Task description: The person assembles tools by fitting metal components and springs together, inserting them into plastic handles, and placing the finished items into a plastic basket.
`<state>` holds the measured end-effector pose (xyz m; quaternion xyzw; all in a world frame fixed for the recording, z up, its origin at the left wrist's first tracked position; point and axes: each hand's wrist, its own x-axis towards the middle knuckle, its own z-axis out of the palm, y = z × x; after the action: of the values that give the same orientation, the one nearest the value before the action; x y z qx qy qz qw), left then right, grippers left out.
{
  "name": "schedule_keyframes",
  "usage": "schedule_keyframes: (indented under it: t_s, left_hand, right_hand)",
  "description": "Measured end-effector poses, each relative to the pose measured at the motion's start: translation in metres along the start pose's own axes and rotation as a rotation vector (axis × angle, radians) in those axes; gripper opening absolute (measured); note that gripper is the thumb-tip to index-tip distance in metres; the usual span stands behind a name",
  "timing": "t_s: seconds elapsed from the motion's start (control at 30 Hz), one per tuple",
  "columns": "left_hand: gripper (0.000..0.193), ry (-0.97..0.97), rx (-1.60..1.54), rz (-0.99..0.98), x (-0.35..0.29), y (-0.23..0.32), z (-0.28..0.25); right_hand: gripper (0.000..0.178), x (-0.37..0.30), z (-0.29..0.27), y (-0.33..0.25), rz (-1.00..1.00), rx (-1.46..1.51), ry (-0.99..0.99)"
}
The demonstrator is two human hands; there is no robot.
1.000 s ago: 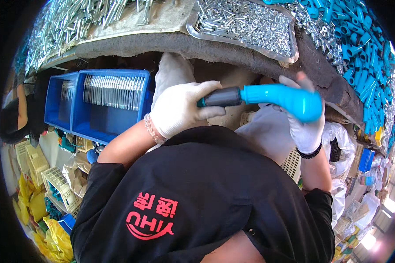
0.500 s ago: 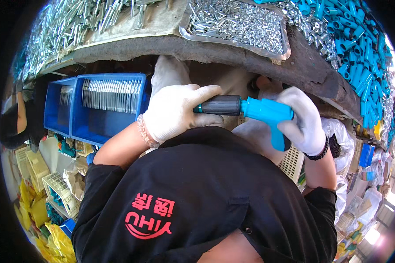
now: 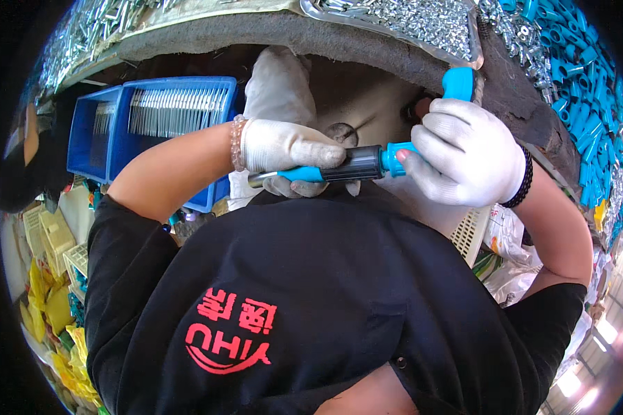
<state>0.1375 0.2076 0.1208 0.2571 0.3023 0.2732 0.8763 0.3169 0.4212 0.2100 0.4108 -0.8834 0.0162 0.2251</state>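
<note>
Both my hands wear white gloves and hold one turquoise and black pistol-grip tool [image 3: 361, 164] across the front of my body. My left hand [image 3: 284, 146] grips its left part, thumb on top of the black sleeve and fingers below. A turquoise section and a short metal end stick out to the left of that hand. My right hand [image 3: 467, 152] is wrapped round the turquoise body, hiding most of it. The bent turquoise grip [image 3: 457, 84] points up and away above my right knuckles.
Ahead runs a bench edge covered in grey cloth [image 3: 256, 43], with heaped metal parts [image 3: 83, 45] and a metal tray [image 3: 475, 48] of small silver pieces. Turquoise plastic parts [image 3: 578, 90] pile up at right. Blue bins [image 3: 233, 97] holding thin metal rods [image 3: 176, 101] stand at left.
The tool has turned about its length: its grip pointed toward me and now points away. My right hand has wrapped round the body. More of the left end shows past my left hand.
</note>
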Motion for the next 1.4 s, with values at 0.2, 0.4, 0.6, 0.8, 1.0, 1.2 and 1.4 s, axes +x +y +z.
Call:
schedule_keyframes:
  t_s: [0.2, 0.4, 0.6, 0.8, 1.0, 1.2, 1.4]
  left_hand:
    - [0.056, 0.368, 0.462, 0.157, -0.003, 0.011, 0.015]
    - [0.06, 0.913, 1.022, 0.602, 0.01, 0.007, 0.028]
    - [0.057, 0.759, 0.99, 0.551, 0.023, 0.0, 0.022]
    - [0.049, 0.747, 0.888, 0.498, 0.0, 0.023, 0.014]
    - [0.048, 0.753, 0.861, 0.514, -0.001, 0.035, 0.015]
    - [0.035, 0.776, 0.785, 0.567, -0.001, 0.032, 0.015]
    - [0.035, 0.633, 1.103, 0.4, 0.025, 0.026, 0.021]
  right_hand:
    - [0.023, -0.003, -0.009, -0.001, 0.374, 0.26, -0.216]
    - [0.03, -0.007, -0.021, 0.003, 1.356, 1.423, 0.481]
    - [0.024, -0.009, -0.021, -0.002, 0.806, 0.414, 0.451]
    - [0.024, -0.027, -0.012, -0.057, 0.874, 0.531, 0.398]
    - [0.032, -0.019, -0.044, -0.031, 0.704, 0.629, 0.375]
    - [0.036, -0.028, -0.034, -0.016, 0.876, 0.569, 0.508]
    - [0.035, -0.028, -0.035, -0.002, 0.873, 0.373, 0.534]
